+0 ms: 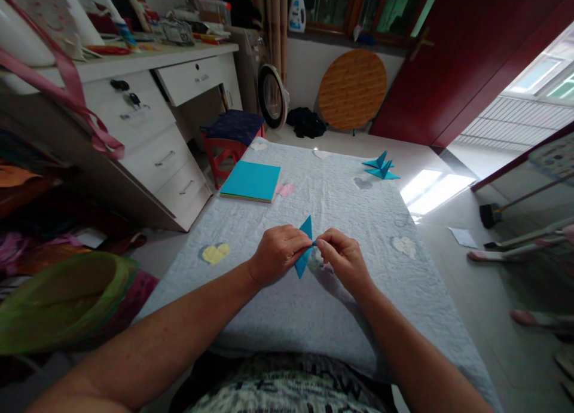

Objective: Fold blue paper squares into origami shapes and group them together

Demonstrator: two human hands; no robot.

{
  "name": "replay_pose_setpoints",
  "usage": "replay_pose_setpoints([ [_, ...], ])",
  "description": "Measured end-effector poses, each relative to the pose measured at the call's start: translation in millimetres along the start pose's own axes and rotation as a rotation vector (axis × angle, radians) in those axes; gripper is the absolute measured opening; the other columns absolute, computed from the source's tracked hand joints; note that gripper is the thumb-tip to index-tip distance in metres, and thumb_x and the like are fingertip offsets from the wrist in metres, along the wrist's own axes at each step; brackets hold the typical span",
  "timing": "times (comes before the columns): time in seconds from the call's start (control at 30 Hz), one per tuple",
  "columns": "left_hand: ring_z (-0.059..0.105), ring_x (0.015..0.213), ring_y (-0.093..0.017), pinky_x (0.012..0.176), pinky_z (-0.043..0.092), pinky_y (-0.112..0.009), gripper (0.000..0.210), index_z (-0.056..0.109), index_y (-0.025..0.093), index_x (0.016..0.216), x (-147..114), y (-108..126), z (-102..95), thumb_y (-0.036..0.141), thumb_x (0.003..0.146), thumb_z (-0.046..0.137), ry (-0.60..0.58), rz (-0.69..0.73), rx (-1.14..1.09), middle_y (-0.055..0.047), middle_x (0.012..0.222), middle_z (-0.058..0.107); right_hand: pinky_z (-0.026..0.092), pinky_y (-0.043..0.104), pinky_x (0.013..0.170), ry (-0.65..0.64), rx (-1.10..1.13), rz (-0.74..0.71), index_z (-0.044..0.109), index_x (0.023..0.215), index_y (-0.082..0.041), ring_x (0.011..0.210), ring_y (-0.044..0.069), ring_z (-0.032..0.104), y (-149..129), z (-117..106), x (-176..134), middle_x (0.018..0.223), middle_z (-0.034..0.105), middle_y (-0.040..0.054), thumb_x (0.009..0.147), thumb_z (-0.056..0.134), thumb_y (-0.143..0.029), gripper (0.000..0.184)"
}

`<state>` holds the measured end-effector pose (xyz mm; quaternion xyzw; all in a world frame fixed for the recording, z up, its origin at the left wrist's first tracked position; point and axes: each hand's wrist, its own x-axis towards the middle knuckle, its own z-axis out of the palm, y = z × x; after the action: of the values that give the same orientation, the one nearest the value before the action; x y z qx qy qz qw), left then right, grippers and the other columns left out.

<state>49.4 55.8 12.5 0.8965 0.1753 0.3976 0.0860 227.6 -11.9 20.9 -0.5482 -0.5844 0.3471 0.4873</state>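
Above the middle of the cloth-covered table, a blue folded paper figure is held between my hands, its two pointed ends sticking out up and down. My left hand is closed on its body from the left, fingers pressed together over the middle. From the right, my right hand pinches a small narrow tip of the same paper between thumb and forefinger. The part under my left fingers is hidden. Two finished-looking blue origami figures with raised points sit at the table's far right corner.
A stack of square coloured paper, blue on top, lies at the table's far left. Beyond it stands a red stool. White drawers and a green-lined bin are on the left. A broom is on the right.
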Motion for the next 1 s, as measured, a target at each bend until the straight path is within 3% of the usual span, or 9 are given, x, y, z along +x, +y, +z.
replay_pose_setpoints([
  [0.23, 0.064, 0.073, -0.017, 0.069, 0.048, -0.029, 0.022, 0.070, 0.018, 0.085, -0.1, 3.9, 1.1, 0.026, 0.098, 0.054, -0.026, 0.018, 0.062, -0.004, 0.081, 0.074, 0.035, 0.023, 0.048, -0.008, 0.104, 0.168, 0.061, 0.065, -0.020, 0.049, 0.010, 0.046, -1.5, 1.1, 2.4, 0.052, 0.052, -0.0043, 0.079, 0.067, -0.036, 0.022],
  [0.4, 0.064, 0.079, -0.017, 0.074, 0.051, -0.029, 0.012, 0.071, 0.017, 0.091, 0.0, 2.1, 1.8, 0.022, 0.095, 0.061, 0.006, -0.070, -0.105, -0.005, 0.086, 0.073, 0.035, 0.022, 0.047, -0.053, 0.280, 0.282, 0.063, 0.066, -0.018, 0.048, 0.009, 0.046, -0.4, 0.3, 3.2, 0.052, 0.052, -0.0042, 0.076, 0.070, -0.038, 0.024],
  [0.67, 0.063, 0.073, -0.014, 0.069, 0.050, -0.026, 0.008, 0.072, 0.017, 0.085, 4.3, 1.6, 0.2, 0.017, 0.090, 0.066, -0.005, -0.269, -0.361, -0.003, 0.078, 0.070, 0.038, 0.020, 0.042, -0.145, 0.582, 0.446, 0.065, 0.072, -0.018, 0.043, 0.008, 0.047, 7.0, -0.8, 3.8, 0.054, 0.056, -0.0044, 0.071, 0.081, -0.041, 0.028],
  [1.0, 0.064, 0.074, -0.015, 0.071, 0.051, -0.027, 0.009, 0.073, 0.018, 0.086, 5.9, 2.3, -2.1, 0.019, 0.090, 0.065, -0.024, -0.305, -0.413, -0.004, 0.079, 0.071, 0.039, 0.020, 0.040, -0.149, 0.628, 0.515, 0.065, 0.069, -0.018, 0.041, 0.008, 0.047, 2.8, -0.3, 6.1, 0.051, 0.056, -0.0047, 0.064, 0.085, -0.040, 0.030],
])
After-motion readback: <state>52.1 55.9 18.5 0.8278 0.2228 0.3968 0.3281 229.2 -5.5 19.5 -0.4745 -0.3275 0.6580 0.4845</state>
